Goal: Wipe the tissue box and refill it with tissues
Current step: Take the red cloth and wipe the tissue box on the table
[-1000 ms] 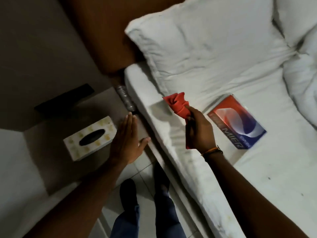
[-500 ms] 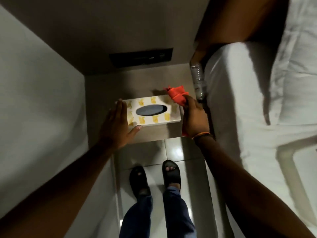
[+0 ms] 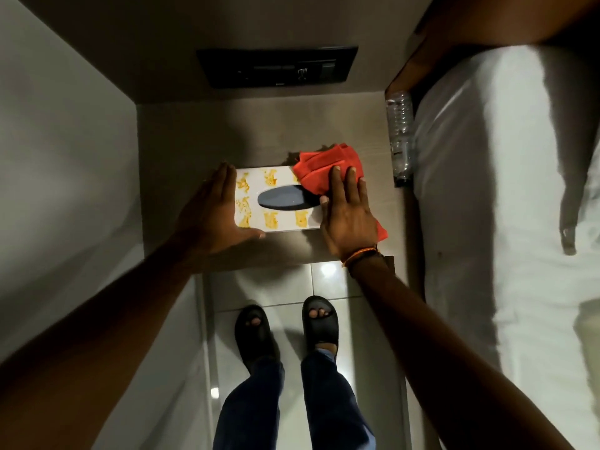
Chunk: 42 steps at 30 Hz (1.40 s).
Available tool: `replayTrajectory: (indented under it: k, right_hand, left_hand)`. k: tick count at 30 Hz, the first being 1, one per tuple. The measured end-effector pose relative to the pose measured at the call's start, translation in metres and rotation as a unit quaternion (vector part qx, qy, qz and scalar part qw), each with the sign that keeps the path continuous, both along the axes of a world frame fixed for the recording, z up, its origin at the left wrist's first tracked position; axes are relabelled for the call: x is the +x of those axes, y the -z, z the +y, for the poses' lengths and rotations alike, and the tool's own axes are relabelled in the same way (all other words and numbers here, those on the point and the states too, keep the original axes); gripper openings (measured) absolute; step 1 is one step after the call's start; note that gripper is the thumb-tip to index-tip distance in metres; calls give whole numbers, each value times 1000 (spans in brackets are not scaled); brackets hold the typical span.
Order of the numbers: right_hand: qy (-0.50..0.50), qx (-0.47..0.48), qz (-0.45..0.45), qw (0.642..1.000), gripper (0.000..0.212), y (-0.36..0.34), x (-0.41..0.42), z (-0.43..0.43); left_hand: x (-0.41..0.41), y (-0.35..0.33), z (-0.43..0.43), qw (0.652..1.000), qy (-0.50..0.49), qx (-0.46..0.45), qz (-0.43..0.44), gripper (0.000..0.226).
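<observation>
A white tissue box [image 3: 259,190] with yellow marks and a dark oval slot lies flat on the bedside table [image 3: 194,131]. My left hand [image 3: 212,216] rests flat against the box's left end, thumb along its near edge. My right hand [image 3: 345,212] presses a red cloth [image 3: 319,170] onto the right end of the box top, fingers spread flat over the cloth. Part of the cloth sticks out beyond the box on the far right and under my wrist. No tissues show in the slot.
A black switch panel [image 3: 276,66] is on the wall behind the table. A clear plastic bottle [image 3: 401,138] lies in the gap between table and bed. The white mattress [image 3: 503,190] runs along the right. My sandalled feet [image 3: 285,326] stand on tiled floor.
My view swung from the bed to the bedside table. My right hand carried the red cloth over and laid it flat on the box; my left hand settled against the box's left end.
</observation>
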State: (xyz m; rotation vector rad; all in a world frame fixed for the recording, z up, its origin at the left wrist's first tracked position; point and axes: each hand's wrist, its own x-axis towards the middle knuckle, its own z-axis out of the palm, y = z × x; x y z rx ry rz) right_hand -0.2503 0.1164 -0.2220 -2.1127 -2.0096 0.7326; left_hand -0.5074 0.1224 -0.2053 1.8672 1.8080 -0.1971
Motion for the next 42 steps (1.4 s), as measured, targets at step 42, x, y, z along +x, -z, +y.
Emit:
replayTrajectory:
  k: [42]
  right_hand:
    - [-33, 100, -54, 993, 82, 22, -83, -17]
  left_hand:
    - [2, -7, -1, 999, -15, 39, -24, 141]
